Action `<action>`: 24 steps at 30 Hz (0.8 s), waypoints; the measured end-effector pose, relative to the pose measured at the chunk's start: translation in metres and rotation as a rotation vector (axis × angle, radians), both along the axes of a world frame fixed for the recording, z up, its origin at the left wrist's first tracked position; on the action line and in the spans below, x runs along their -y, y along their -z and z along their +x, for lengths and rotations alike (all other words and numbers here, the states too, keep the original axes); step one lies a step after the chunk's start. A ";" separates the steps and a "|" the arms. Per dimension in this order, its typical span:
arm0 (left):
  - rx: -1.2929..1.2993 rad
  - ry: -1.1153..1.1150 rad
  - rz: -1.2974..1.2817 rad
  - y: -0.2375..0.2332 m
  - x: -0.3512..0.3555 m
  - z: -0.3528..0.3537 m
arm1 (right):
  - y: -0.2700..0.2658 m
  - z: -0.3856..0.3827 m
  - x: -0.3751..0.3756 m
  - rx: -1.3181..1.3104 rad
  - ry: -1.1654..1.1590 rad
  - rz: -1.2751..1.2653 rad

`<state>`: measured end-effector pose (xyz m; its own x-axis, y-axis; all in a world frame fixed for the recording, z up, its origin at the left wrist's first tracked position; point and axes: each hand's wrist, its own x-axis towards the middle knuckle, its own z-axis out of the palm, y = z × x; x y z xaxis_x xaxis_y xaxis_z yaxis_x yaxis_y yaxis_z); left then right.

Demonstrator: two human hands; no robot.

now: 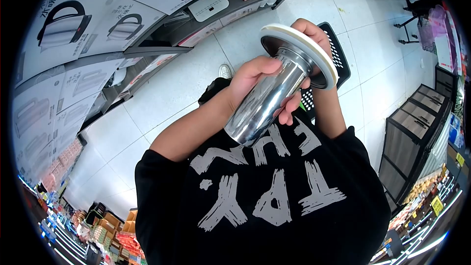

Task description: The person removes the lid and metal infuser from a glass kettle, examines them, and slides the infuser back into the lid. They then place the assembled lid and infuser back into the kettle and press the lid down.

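A shiny chrome cylinder [267,99] with a wide round disc [321,68] at its upper end is held tilted in front of my chest. The disc is grey underneath with a pale rim. My left hand [252,76] is closed round the cylinder just below the disc, thumb on top and fingertips showing on the far side. At the disc's upper edge, my right hand [312,34] grips the rim; part of it is hidden behind the disc. I cannot make out what kind of article this is.
Boxes with kettle pictures [73,29] are stacked on shelves at the left. A white flat appliance [208,6] sits on a shelf. Behind my right hand is a black perforated object [338,51]. Dark cabinets [414,127] stand at the right on the tiled floor [378,64].
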<state>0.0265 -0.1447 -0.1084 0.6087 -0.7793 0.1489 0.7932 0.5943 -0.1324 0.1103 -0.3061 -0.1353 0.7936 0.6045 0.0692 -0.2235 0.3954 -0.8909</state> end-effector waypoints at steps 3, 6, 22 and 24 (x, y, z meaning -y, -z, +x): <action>0.135 0.072 0.311 -0.001 -0.018 0.011 | -0.008 -0.005 -0.004 -0.002 0.089 -0.080; 0.477 -0.019 1.187 -0.034 -0.037 0.021 | -0.013 -0.007 -0.006 -0.011 0.177 -0.235; 0.203 0.144 0.997 -0.034 -0.039 0.012 | -0.020 -0.019 -0.007 0.046 0.058 -0.221; 0.161 0.106 0.686 -0.018 -0.037 0.006 | -0.019 -0.019 -0.008 0.031 0.056 -0.178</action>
